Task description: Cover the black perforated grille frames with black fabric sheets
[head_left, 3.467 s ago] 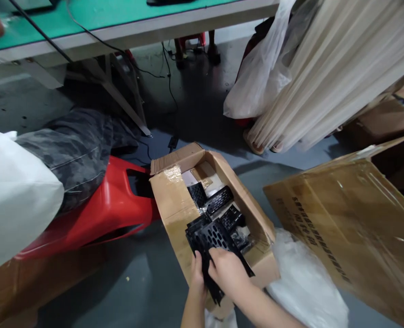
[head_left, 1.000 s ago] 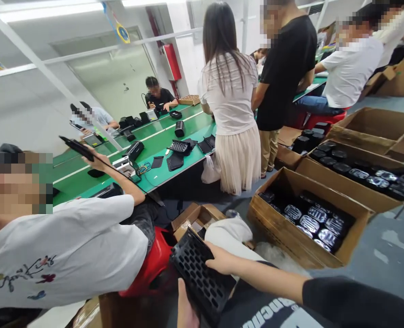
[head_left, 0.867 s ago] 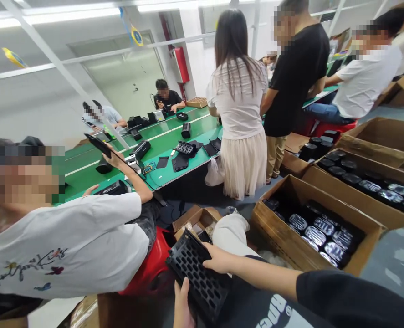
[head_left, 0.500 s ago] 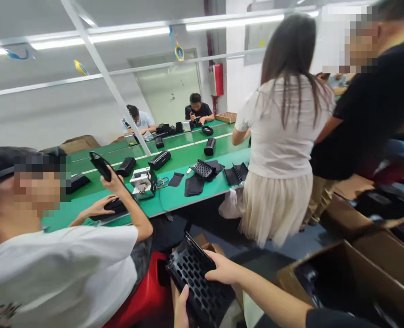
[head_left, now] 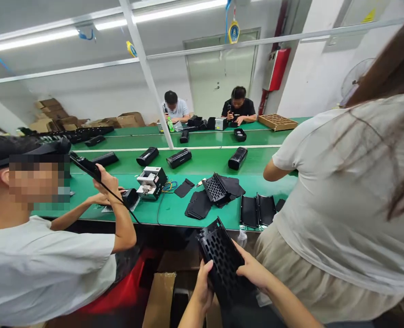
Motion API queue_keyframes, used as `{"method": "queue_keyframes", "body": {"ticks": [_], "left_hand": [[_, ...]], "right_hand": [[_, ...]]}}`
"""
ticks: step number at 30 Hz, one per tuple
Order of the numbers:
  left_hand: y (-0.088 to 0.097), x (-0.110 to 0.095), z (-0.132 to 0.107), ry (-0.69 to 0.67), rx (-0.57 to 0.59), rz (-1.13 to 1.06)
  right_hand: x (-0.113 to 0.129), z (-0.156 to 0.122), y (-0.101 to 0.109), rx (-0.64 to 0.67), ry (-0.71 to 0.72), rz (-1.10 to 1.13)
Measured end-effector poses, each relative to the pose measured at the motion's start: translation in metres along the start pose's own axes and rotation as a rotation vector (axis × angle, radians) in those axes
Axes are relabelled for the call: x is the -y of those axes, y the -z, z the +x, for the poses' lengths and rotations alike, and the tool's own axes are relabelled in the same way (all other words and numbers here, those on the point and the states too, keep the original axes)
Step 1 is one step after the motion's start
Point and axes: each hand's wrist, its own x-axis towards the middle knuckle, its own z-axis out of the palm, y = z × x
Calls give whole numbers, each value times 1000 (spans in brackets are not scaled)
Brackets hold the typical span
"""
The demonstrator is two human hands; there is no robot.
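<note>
Between my two hands, in front of the table's near edge, is a black perforated plastic cover (head_left: 222,259), tilted with its slotted inner face up. My left hand (head_left: 203,284) grips its left side, thumb on the rim. From the right, my right hand (head_left: 249,269) holds the other long edge, its fingers hidden behind the part. On the table beyond, a similar perforated cover (head_left: 216,187) rests on a pile of thin black sheets (head_left: 199,205). Two black covers (head_left: 257,210) lie side by side to the right of that pile.
A worker in white on the left (head_left: 48,269) holds a black tool (head_left: 85,166). Another person (head_left: 345,182) stands close on my right. A small black-and-white machine (head_left: 150,183) and several black housings (head_left: 179,158) are on the green table. Below me stands an open cardboard box (head_left: 159,296).
My view has swung right and come nearer the table. The cover, still in both hands, has moved right and up in view. The left worker has lowered the tool slightly.
</note>
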Motion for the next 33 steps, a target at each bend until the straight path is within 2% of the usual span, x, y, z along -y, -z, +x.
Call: {"method": "queue_keyframes", "body": {"ticks": [7, 10, 12, 17, 21, 24, 28, 30, 33], "left_hand": [[5, -1, 2, 48, -198, 141], [3, -4, 1, 27, -279, 213], [1, -7, 4, -3, -306, 196], [-10, -19, 26, -11, -275, 18], [-18, -25, 54, -32, -353, -43], [-18, -26, 78, -66, -389, -51], [-13, -23, 108, -172, -374, -77], [-9, -20, 120, -196, -342, -81], [-6, -19, 135, -156, -292, -58]], "right_hand": [[11, 19, 12, 123, -58, -76], [15, 30, 14, 183, -38, -110], [17, 39, 15, 174, 2, -139], [13, 58, 24, 5, 120, -196], [-7, 73, 30, -207, 192, -166], [-27, 92, 28, -392, 156, -120], [-47, 126, 26, -582, 67, -11], [-55, 142, 32, -616, 45, 20], [-62, 159, 47, -616, 20, 35]]}}
